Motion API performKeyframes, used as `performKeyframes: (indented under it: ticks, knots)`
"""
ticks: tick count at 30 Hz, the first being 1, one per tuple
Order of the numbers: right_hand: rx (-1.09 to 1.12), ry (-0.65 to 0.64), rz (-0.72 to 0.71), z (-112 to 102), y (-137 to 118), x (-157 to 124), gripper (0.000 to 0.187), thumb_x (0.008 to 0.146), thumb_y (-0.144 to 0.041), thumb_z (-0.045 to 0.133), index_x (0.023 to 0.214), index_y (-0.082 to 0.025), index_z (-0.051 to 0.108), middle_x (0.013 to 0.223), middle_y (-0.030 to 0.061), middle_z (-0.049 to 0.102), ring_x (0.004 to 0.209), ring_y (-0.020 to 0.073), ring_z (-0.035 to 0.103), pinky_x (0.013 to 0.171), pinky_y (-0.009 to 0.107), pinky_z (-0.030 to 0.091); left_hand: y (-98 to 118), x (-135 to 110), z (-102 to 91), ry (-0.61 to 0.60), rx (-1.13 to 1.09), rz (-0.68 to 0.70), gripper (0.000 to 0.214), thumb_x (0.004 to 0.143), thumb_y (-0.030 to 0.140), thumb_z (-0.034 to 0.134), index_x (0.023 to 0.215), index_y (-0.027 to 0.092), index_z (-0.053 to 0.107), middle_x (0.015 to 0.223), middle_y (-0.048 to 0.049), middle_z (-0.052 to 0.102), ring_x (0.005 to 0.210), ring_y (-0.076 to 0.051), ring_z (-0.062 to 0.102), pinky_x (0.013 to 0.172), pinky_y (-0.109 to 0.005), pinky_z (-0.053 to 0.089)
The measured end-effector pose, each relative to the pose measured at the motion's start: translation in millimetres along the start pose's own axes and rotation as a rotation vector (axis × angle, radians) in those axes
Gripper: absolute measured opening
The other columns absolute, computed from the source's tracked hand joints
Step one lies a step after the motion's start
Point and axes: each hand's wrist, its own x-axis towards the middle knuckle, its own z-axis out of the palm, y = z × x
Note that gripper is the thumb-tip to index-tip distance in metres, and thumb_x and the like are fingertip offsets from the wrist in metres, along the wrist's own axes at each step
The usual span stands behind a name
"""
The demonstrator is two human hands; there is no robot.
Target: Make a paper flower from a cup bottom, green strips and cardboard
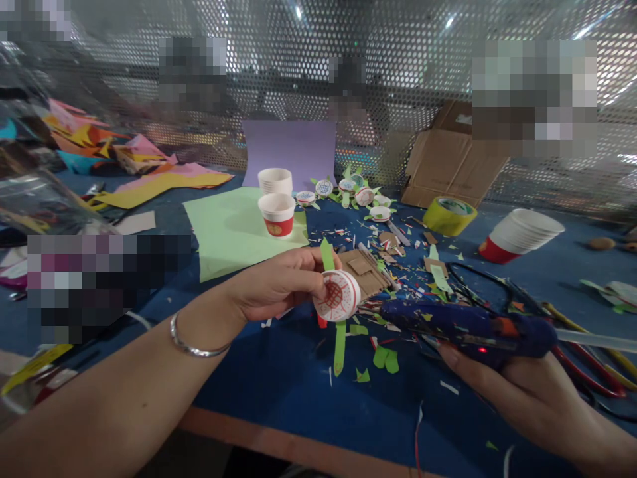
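Observation:
Between the thumb and fingers of my left hand (286,282) is a small round paper disc (341,297), cut like a cup bottom and drawn with a red grid and dots. Green paper strips (340,348) stick out from it above and below. My right hand (527,392) is wrapped round a dark blue hot glue gun (462,325), its nozzle pointing left at the disc, a small gap apart. A clear glue stick (594,340) juts from the gun's back, and a red light glows on its side. Behind the disc lies a piece of corrugated cardboard (362,272).
Several finished discs with green strips (364,196) lie at the back. Paper cups (277,216) stand on green paper (223,229); more stacked cups (522,236) lean at right. Yellow tape (449,217), a cardboard box (442,162), scissors (592,368) and paper scraps (385,358) lie around.

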Motion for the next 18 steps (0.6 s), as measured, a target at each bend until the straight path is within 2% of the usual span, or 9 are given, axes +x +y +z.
performKeyframes:
  ticks: [6, 9, 14, 18]
  knots:
    - [0.003, -0.029, -0.003, 1.6, 1.7, -0.1, 0.013, 0.093, -0.025, 0.056, 0.082, -0.025, 0.063, 0.074, -0.0021, 0.069, 0.067, 0.0171, 0.068, 0.060, 0.023, 0.059, -0.2, 0.7, -0.3, 0.013, 0.002, -0.003, 0.026, 0.060, 0.007, 0.065, 0.085, 0.015, 0.063, 0.073, 0.0014, 0.067, 0.062, -0.009, 0.061, 0.054, -0.017, 0.049]
    - [0.006, -0.041, 0.011, 1.8, 3.5, -2.8, 0.015, 0.093, -0.024, 0.056, 0.080, -0.026, 0.062, 0.068, -0.0027, 0.065, 0.064, 0.0175, 0.069, 0.054, 0.022, 0.057, -0.1, 0.2, 0.5, 0.023, 0.012, -0.005, 0.026, 0.061, 0.007, 0.065, 0.085, 0.015, 0.063, 0.074, 0.0013, 0.068, 0.063, -0.009, 0.061, 0.056, -0.018, 0.049]
    - [-0.001, -0.053, 0.012, 1.0, 4.5, -4.4, 0.014, 0.092, -0.024, 0.057, 0.079, -0.027, 0.060, 0.068, -0.0027, 0.064, 0.063, 0.0180, 0.067, 0.055, 0.024, 0.058, 0.0, -0.1, 0.8, 0.021, 0.003, -0.016, 0.028, 0.061, 0.007, 0.066, 0.087, 0.016, 0.063, 0.074, 0.0023, 0.067, 0.063, -0.009, 0.060, 0.055, -0.018, 0.047]
    - [-0.023, -0.039, 0.001, 0.5, 2.7, -3.2, 0.021, 0.093, -0.023, 0.055, 0.073, -0.025, 0.059, 0.061, -0.0039, 0.059, 0.053, 0.0152, 0.059, 0.049, 0.023, 0.054, 0.8, -0.2, 0.3, 0.020, 0.001, -0.022, 0.028, 0.061, 0.007, 0.067, 0.087, 0.016, 0.064, 0.074, 0.0023, 0.068, 0.063, -0.009, 0.061, 0.054, -0.018, 0.047]
